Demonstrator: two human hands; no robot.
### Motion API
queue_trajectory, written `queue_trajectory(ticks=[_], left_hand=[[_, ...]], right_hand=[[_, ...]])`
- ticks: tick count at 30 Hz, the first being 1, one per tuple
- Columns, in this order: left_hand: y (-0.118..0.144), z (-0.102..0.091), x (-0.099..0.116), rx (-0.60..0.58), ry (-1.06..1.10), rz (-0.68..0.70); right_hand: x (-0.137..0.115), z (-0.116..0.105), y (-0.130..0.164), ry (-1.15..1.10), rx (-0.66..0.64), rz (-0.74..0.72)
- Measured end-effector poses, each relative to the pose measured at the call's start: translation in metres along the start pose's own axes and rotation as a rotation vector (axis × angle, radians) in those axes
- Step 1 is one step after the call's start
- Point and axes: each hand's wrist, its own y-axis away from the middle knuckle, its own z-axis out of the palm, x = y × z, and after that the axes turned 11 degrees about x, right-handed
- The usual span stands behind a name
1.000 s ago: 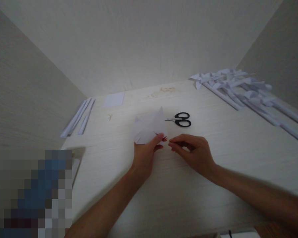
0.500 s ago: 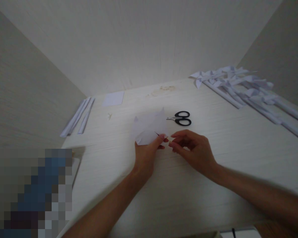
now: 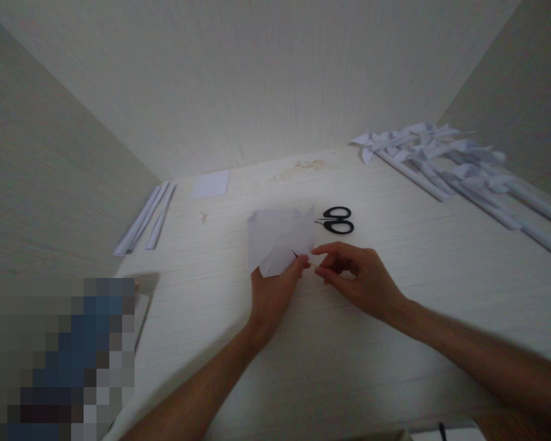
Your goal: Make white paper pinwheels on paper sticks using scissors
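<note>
A white folded paper piece (image 3: 279,237) stands lifted off the table near the scene's middle, pinched at its near lower corner. Its flaps overlap, with pointed tips at the far edge and a rounded fold low down. A thin dark pin-like bit pokes out there, too small to identify.

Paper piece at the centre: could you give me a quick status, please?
Left hand pinching folded paper piece. Right hand fingertips at its edge. Scissors just behind, apart.

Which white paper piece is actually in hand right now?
The cut, folded sheet pinched by the left hand at table centre; the small square and strips lie untouched.
</note>
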Motion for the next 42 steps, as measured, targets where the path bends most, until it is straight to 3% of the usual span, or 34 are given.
queue_trajectory(ticks=[8,14,22,26,29,31,33,35,36,40,42], left_hand=[[0.003,0.001,-0.003,0.001,0.042,-0.038],[0.001,-0.002,-0.005,-0.064,0.034,-0.008],[0.005,-0.002,-0.006,-0.056,0.049,0.021],[-0.011,-0.014,-0.005,-0.230,0.089,0.025],[-0.037,-0.042,-0.005,-0.538,0.081,-0.041],[-0.052,-0.064,-0.003,-0.697,-0.063,-0.086],[-0.058,-0.080,0.003,-0.580,-0.236,0.088],[-0.054,-0.086,0.011,-0.402,-0.315,0.363],[-0.050,-0.084,0.014,-0.402,-0.337,0.470],[-0.035,-0.063,0.017,-0.754,-0.444,0.666],[-0.035,-0.053,0.011,-0.850,-0.530,0.710]], right_hand=[[0.002,0.004,0.004,-0.094,0.016,0.053],[0.004,-0.001,0.002,-0.056,0.023,-0.033],[0.004,-0.004,0.001,-0.032,0.053,-0.086],[0.006,-0.010,-0.004,-0.044,0.091,-0.043],[0.008,-0.019,-0.011,-0.062,-0.012,0.039],[0.010,-0.024,-0.015,-0.063,-0.106,0.097],[0.012,-0.027,-0.018,-0.066,-0.171,0.141],[0.014,-0.028,-0.019,-0.076,-0.192,0.180],[0.015,-0.028,-0.020,-0.079,-0.191,0.195],[0.018,-0.026,-0.019,-0.062,-0.191,0.216],[0.018,-0.026,-0.018,-0.050,-0.202,0.220]])
